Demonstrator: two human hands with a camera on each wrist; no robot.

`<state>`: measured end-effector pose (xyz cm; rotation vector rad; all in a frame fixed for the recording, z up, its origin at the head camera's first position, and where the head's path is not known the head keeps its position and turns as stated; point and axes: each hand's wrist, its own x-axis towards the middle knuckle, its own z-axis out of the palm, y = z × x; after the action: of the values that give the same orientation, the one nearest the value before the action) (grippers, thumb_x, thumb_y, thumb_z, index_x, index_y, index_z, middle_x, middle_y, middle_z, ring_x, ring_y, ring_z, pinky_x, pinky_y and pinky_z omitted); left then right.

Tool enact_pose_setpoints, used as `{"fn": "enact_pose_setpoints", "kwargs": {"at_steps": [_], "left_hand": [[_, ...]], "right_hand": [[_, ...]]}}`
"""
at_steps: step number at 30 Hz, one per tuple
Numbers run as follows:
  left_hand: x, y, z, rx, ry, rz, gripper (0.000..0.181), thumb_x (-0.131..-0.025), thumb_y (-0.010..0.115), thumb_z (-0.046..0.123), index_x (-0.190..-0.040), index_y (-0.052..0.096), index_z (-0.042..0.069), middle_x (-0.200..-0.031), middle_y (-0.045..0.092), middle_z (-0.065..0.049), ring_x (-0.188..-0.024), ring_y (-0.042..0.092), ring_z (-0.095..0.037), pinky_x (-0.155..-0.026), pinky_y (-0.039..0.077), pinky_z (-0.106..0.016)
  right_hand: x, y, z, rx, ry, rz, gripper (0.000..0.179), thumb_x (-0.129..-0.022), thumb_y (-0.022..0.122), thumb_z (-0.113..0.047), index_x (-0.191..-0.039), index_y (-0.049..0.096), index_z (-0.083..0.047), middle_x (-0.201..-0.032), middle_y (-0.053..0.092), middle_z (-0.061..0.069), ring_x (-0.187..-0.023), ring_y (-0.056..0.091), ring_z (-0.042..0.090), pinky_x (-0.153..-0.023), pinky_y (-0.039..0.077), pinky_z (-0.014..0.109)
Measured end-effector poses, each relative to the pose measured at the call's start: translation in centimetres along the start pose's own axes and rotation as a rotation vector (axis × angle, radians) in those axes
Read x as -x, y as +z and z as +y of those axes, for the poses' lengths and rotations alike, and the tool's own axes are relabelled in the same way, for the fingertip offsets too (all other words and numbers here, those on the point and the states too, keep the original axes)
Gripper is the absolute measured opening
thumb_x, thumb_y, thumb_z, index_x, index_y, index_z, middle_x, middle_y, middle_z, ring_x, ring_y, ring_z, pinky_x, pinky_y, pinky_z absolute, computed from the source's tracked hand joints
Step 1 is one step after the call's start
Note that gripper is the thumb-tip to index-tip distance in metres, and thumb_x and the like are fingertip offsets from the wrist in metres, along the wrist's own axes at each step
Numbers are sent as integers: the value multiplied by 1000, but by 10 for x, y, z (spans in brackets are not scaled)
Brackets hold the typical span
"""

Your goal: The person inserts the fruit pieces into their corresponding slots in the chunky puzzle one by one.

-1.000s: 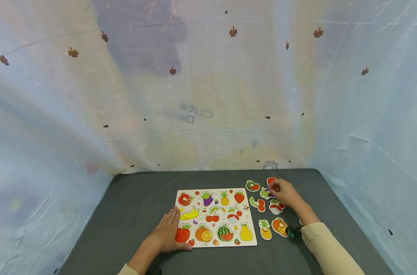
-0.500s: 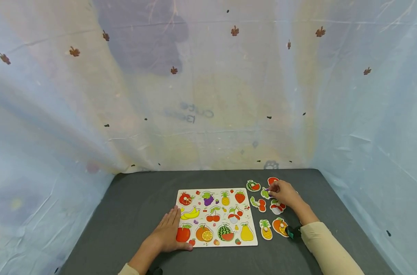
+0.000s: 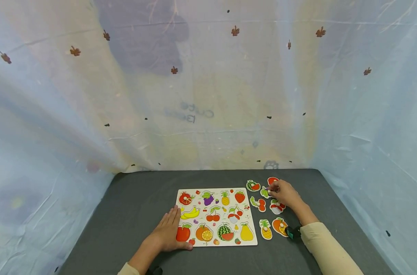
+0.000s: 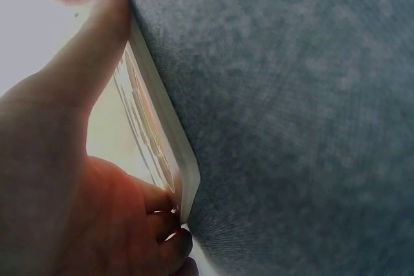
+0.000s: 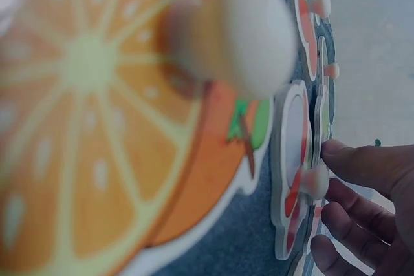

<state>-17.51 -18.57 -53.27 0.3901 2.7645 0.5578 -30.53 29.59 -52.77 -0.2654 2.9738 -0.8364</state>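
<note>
1. Grey table (image 3: 139, 202): everything sits on it, down at 6 o'clock in the head view.
2. Board (image 3: 216, 193): flat, long axis about 9 to 3 o'clock, fruit pictures upright. The left hand covers part of its left edge; the left wrist cam only gets a washed-out, edge-on bit.
3. Left hand (image 3: 167, 231): spread wide, gripping nothing, fingers flat on that edge aiming near 1 o'clock, thumb toward 3.
4. Right hand (image 3: 285, 193): narrow pinch on the grape piece. Can't make out if the tips are on a knob or the rim, sorry.
5. Orange (image 3: 276, 225): 6 o'clock from the right hand. Blurry and cut off in the right wrist cam.
6. Mushroom piece (image 3: 275, 208): near 7 o'clock from that hand, partly hidden by it.
7. Grape piece (image 3: 265, 193): 2 o'clock from the board's middle, green end pointing near 9. Most of the purple's behind fingers, so its long axis is hard to call.
</note>
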Motion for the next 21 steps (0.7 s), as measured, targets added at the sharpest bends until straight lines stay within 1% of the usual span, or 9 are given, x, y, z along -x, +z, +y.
{"fn": "enact_pose_setpoints", "kwargs": {"at_steps": [3, 5, 12, 13, 18, 21], "left_hand": [[-2, 3, -3, -3, -2, -3, 147, -69, 88, 76, -166, 18, -8, -176, 14, -28, -162, 15, -47, -133, 10, -61], [-3, 4, -4, 2, -3, 4, 148, -67, 88, 77, -166, 19, -8, -175, 15, -28, -162, 15, -47, -133, 10, -60], [-1, 1, -4, 12, -4, 0, 147, -68, 88, 77, -166, 19, -9, -175, 14, -29, -161, 15, -48, -133, 10, -61], [-1, 1, -4, 6, -3, -9, 147, -69, 87, 77, -166, 17, -9, -176, 12, -29, -161, 14, -49, -132, 10, -62], [-2, 1, -3, -7, -7, -17, 146, -69, 89, 75, -166, 18, -9, -176, 13, -28, -162, 15, -48, -133, 11, -61], [-2, 1, -2, -8, -5, -9, 147, -69, 88, 76, -166, 19, -9, -176, 15, -28, -162, 16, -47, -132, 12, -61]], "right_hand": [[0, -1, -2, 3, 0, 13, 8, -99, 78, -14, -103, 78, -7, -101, 65, 11, -86, 61, 24, -76, 56, 44], [0, -2, -3, 7, -5, 25, 9, -99, 78, -15, -103, 78, -7, -101, 65, 10, -86, 62, 23, -77, 57, 45], [-1, 1, -13, 23, -79, 63, 8, -99, 80, -17, -100, 78, -9, -97, 62, 6, -80, 57, 19, -73, 51, 40], [-1, 1, -15, 19, -90, 70, 8, -99, 80, -17, -100, 77, -9, -97, 62, 6, -80, 56, 20, -72, 51, 40], [-2, 7, -24, 9, -111, 82, 6, -99, 80, -18, -98, 76, -13, -102, 64, 6, -80, 56, 18, -72, 51, 38], [-2, 10, -30, -8, -139, 86, 6, -99, 80, -18, -99, 76, -14, -102, 64, 6, -77, 54, 17, -69, 50, 35]]}}
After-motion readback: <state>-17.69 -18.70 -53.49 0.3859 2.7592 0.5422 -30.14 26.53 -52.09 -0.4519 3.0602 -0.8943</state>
